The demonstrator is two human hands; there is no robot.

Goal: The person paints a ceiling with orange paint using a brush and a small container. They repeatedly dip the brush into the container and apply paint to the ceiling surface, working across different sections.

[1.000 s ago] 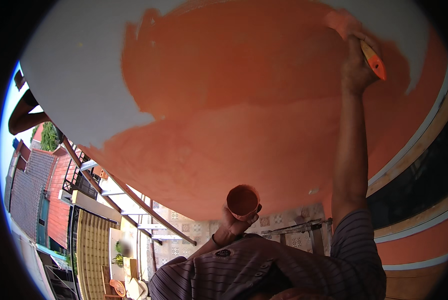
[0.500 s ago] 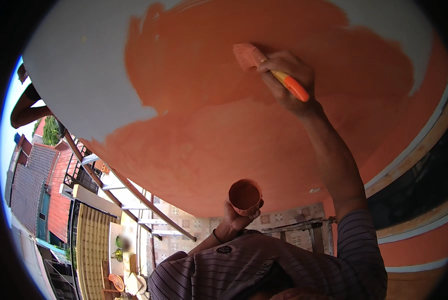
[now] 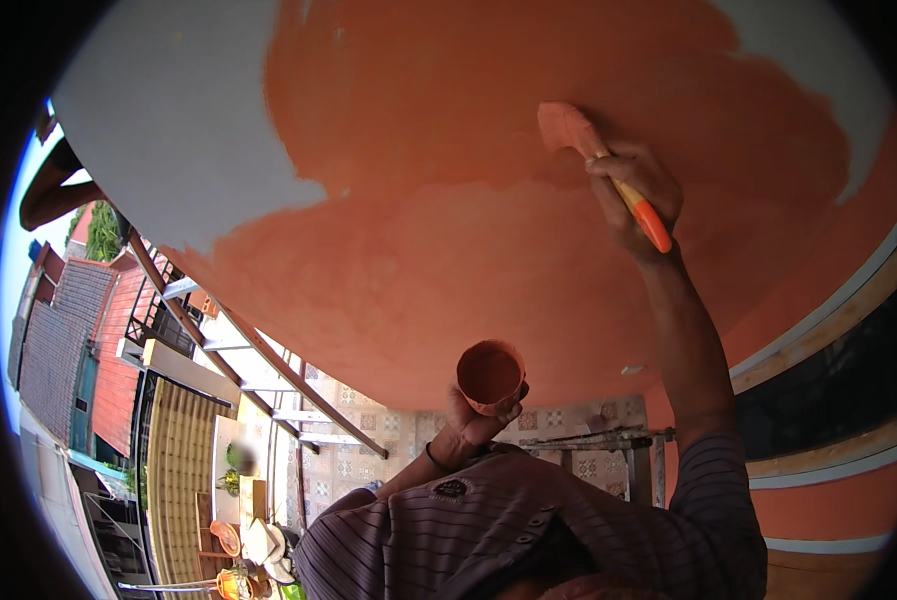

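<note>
My right hand (image 3: 641, 190) is closed around the handle of a paintbrush (image 3: 571, 130), whose yellow handle ends in orange. Its paint-coated bristles lie against the wall (image 3: 419, 120), within a patch of darker, wet-looking orange paint. Paler orange covers the wall below that patch, and bare grey-white shows at the upper left and upper right. Low in front of my chest, my left hand (image 3: 476, 415) grips a paint-smeared cup (image 3: 491, 377) from beneath and the side. The cup's mouth faces up, its inside coated reddish-orange; how much paint it holds is hard to tell.
A ladder (image 3: 239, 350) stands at the left beside the wall. Below lies a patterned tile floor (image 3: 359, 430), with a paint-spattered frame (image 3: 609, 440) on it. A dark window (image 3: 829, 370) with a wooden frame is at the right. Rooftops (image 3: 79, 300) show outside at far left.
My right hand has moved the paintbrush right and slightly down across the wall. The cup in my left hand stays almost in place, and the view has shifted a little.
</note>
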